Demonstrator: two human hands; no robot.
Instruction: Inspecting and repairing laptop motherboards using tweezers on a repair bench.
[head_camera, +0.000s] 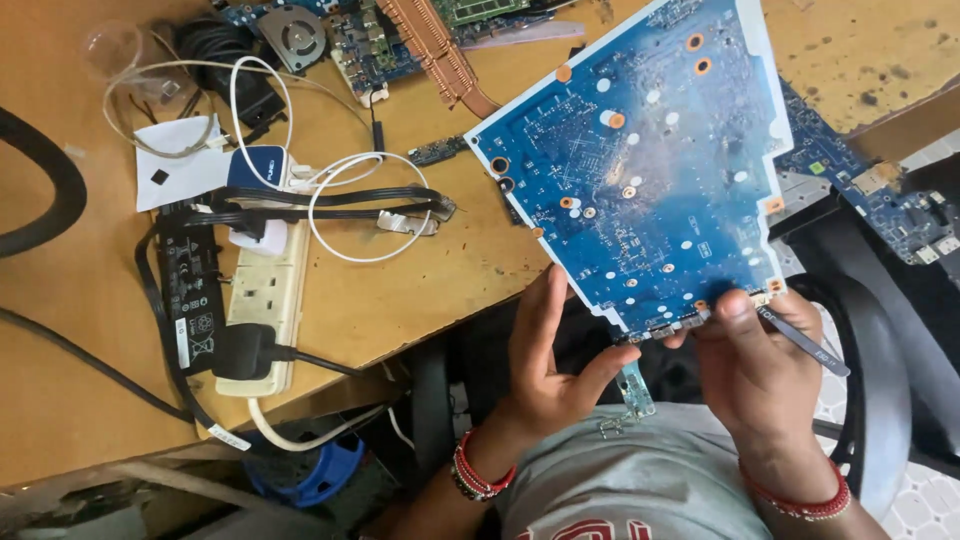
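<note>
Above the lap, off the wooden surface (420, 290), the blue circuit board (640, 160) is gripped only at its lower edge, left hand (545, 370) beneath, right hand (760, 370) also clasping a dark flat tool (805, 340); such marginal support risks tilting, dropping or scratching it.

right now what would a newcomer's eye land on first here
The large blue circuit board, held up at centre right by the left hand and right hand along its lower edge. Next, the cream power strip with its tangle of cables on the wooden table, left.
</note>
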